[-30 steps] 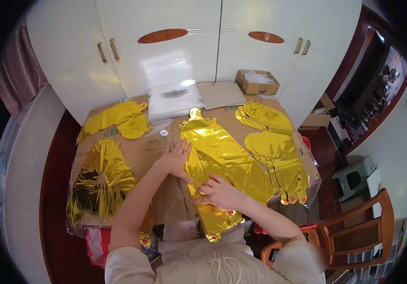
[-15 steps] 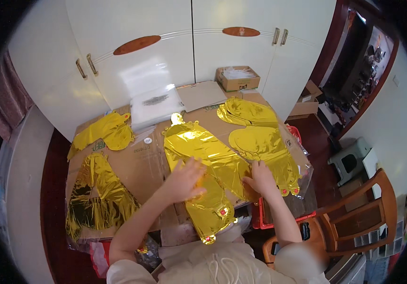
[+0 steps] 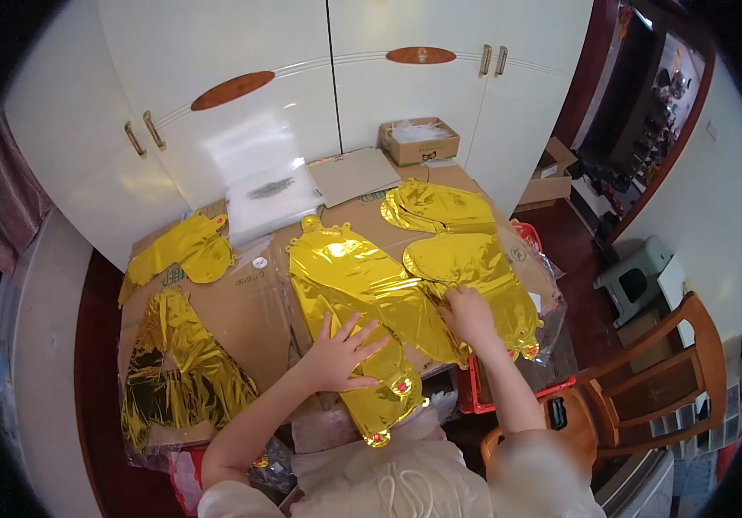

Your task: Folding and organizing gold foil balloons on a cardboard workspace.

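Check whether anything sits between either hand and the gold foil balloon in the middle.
Nothing visible does. The left hand lies flat on the middle gold foil balloon, and the right hand touches its right edge.

shiny gold crinkled foil balloon (image 3: 362,285): gold, red dots at tips | flat corrugated cardboard sheet (image 3: 242,306): brown | glossy cupboard doors (image 3: 250,104): white, brown oval insets | wooden chair (image 3: 664,380): reddish-brown

The left hand (image 3: 336,352) lies flat, fingers spread, on a gold foil balloon (image 3: 362,289) on the cardboard-covered counter (image 3: 250,311). At three o'clock, the right hand (image 3: 468,315) touches the balloon's edge.
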`<action>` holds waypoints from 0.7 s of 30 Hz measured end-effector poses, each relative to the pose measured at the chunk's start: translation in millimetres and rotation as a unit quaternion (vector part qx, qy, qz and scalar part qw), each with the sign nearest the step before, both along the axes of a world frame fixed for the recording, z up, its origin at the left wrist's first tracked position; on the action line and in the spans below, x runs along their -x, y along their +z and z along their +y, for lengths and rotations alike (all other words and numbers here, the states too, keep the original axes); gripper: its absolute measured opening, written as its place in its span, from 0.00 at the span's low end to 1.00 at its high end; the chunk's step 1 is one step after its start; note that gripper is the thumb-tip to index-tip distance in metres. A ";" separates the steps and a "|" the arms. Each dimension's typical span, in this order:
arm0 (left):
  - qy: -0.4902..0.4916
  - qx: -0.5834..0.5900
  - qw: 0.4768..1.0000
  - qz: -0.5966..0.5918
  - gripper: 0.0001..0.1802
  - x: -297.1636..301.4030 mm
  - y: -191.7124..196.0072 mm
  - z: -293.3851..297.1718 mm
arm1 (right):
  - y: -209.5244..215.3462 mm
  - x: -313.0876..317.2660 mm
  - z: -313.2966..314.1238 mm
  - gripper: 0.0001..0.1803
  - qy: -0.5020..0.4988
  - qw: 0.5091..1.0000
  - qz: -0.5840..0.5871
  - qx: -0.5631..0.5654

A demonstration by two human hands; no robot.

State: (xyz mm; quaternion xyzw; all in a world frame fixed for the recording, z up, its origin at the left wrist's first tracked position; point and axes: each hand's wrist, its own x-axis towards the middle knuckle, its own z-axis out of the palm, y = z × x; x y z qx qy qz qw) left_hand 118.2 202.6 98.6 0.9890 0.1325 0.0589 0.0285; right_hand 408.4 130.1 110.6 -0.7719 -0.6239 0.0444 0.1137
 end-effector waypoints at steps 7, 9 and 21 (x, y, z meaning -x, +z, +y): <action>0.008 -0.001 1.000 -0.008 0.44 7.2 -6.3 1.6 | 18.0 24.1 -10.6 0.22 0.069 0.975 -0.031 -0.207; 0.008 -0.006 1.000 -0.008 0.44 8.5 -5.9 1.0 | 8.7 23.7 -10.2 0.23 0.066 0.981 -0.021 -0.181; 0.022 -0.005 1.000 0.010 0.44 22.9 -4.1 -2.6 | -2.5 18.4 7.0 0.28 0.052 0.980 0.179 -0.074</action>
